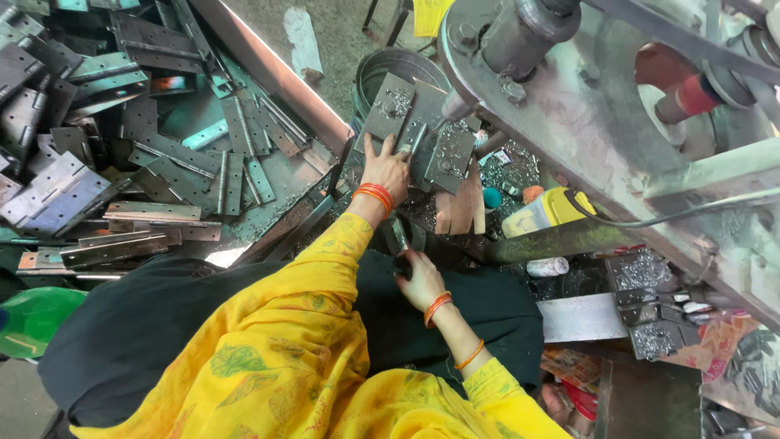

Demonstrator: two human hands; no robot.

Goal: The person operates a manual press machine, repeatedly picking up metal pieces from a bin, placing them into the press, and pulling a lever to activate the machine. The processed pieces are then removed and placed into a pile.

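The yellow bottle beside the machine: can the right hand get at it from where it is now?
Probably yes. The right hand holds a dark handle low by the lap, and the yellow bottle lies on its side to the right of it, above, among metal shavings. Nothing seems to stand between them; the machine frame passes above the bottle.

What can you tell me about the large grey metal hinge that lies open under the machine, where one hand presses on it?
The large grey metal hinge lies opened flat, two rectangular leaves joined by a central knuckle, under the machine's drill tip. Its dull steel surface looks unpainted and carries bright curled metal shavings in heaps near the holes. It sits slightly tilted, partly over a round metal bucket. The left hand presses on its lower edge, fingers spread; the right hand is apart from it, lower down, gripping a dark handle.
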